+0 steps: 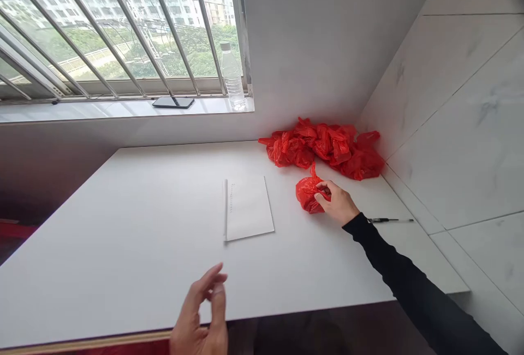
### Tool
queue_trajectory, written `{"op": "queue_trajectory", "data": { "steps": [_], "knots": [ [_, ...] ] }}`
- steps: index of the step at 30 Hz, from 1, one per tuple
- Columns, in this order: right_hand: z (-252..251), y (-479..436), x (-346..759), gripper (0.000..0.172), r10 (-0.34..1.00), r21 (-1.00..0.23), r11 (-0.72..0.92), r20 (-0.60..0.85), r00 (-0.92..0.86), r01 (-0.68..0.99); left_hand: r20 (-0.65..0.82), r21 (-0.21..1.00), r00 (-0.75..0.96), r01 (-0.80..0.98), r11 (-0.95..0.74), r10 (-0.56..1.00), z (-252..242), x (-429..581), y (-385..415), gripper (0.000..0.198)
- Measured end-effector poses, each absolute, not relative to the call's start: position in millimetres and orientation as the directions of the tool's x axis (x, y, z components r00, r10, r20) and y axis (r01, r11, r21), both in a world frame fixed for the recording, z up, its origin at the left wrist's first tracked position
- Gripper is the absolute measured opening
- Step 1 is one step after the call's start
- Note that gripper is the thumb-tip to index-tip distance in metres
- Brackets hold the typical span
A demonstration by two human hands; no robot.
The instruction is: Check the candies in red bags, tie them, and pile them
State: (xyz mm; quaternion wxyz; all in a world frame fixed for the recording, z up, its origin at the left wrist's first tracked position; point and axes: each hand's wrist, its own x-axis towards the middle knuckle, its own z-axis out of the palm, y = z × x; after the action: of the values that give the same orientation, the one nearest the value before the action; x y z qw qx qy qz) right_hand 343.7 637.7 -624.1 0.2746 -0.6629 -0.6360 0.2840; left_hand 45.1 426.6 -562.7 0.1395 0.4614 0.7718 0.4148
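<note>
Right of the table's middle, my right hand (336, 202) pinches a crumpled red plastic bag (308, 195) between thumb and fingers. The bag is bunched into a rough ball, with a twisted end sticking up. Behind it, against the wall, lies a heap of more red plastic bags (325, 147). My left hand (207, 311) hovers over the table's front edge, fingers curved and apart from the thumb, holding nothing. Nearest to it is a white booklet or pad (249, 207) with a line of small writing along its left side.
A pen (391, 220) lies on the white table (135, 224) beyond my right wrist. On the sill of the barred window stand a clear water bottle (232, 77) and a dark phone (173, 102). A marble-patterned wall (470, 125) bounds the right side.
</note>
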Motion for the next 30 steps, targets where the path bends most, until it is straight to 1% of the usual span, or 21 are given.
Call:
{"op": "queue_trajectory", "data": {
  "steps": [1,3,6,8,9,11,13,16,17,20,24,25,27,29,30],
  "knots": [
    [-622,619,340,0.019,0.999,-0.762,-0.032,-0.037,0.006,0.647,0.131,0.804,-0.404,0.577,0.141,0.905,-561,65,432,0.028],
    [-618,581,333,0.025,0.996,-0.829,-0.01,-0.06,-0.072,0.559,0.149,0.841,-0.199,0.541,-0.019,0.969,-568,104,447,0.024],
    [-611,535,327,0.036,0.952,-0.914,0.027,-0.1,-0.288,0.405,0.161,0.839,-0.14,0.54,-0.06,0.977,-593,141,463,0.028],
    [-609,517,329,0.037,0.909,-0.944,0.051,-0.091,-0.406,0.326,0.15,0.836,-0.146,0.547,-0.046,0.978,-611,148,463,0.032],
    [-609,512,330,0.036,0.901,-0.946,0.075,-0.072,-0.428,0.316,0.144,0.835,-0.148,0.549,-0.04,0.978,-618,148,461,0.029],
    [-612,509,332,0.033,0.905,-0.923,0.153,-0.013,-0.425,0.353,0.136,0.832,-0.148,0.553,-0.032,0.98,-627,144,454,0.026],
    [-617,511,329,0.031,0.903,-0.88,0.235,0.04,-0.429,0.413,0.139,0.822,-0.142,0.568,-0.034,0.98,-629,142,449,0.028],
    [-626,513,320,0.029,0.888,-0.839,0.294,0.062,-0.456,0.458,0.147,0.785,-0.129,0.618,-0.037,0.981,-627,142,447,0.039],
    [-628,513,318,0.028,0.888,-0.829,0.3,0.062,-0.455,0.472,0.147,0.772,-0.123,0.634,-0.036,0.981,-627,142,448,0.038],
    [-630,514,321,0.026,0.907,-0.811,0.284,0.054,-0.418,0.511,0.151,0.748,-0.125,0.663,-0.03,0.981,-627,133,448,0.025],
    [-628,515,340,0.027,0.958,-0.794,0.202,0.038,-0.285,0.573,0.184,0.74,-0.224,0.672,0.015,0.957,-623,105,446,0.018],
    [-627,515,343,0.027,0.963,-0.791,0.19,0.034,-0.268,0.581,0.195,0.736,-0.249,0.676,0.026,0.949,-620,100,446,0.019],
    [-624,513,342,0.025,0.963,-0.79,0.184,0.026,-0.268,0.585,0.221,0.723,-0.252,0.69,0.015,0.942,-614,98,445,0.029],
    [-621,511,334,0.024,0.957,-0.792,0.187,0.013,-0.291,0.58,0.239,0.707,-0.189,0.706,-0.037,0.952,-608,104,447,0.041],
    [-619,510,330,0.025,0.953,-0.795,0.188,0.006,-0.303,0.576,0.243,0.701,-0.15,0.711,-0.066,0.958,-606,108,449,0.042]
  ]
}}
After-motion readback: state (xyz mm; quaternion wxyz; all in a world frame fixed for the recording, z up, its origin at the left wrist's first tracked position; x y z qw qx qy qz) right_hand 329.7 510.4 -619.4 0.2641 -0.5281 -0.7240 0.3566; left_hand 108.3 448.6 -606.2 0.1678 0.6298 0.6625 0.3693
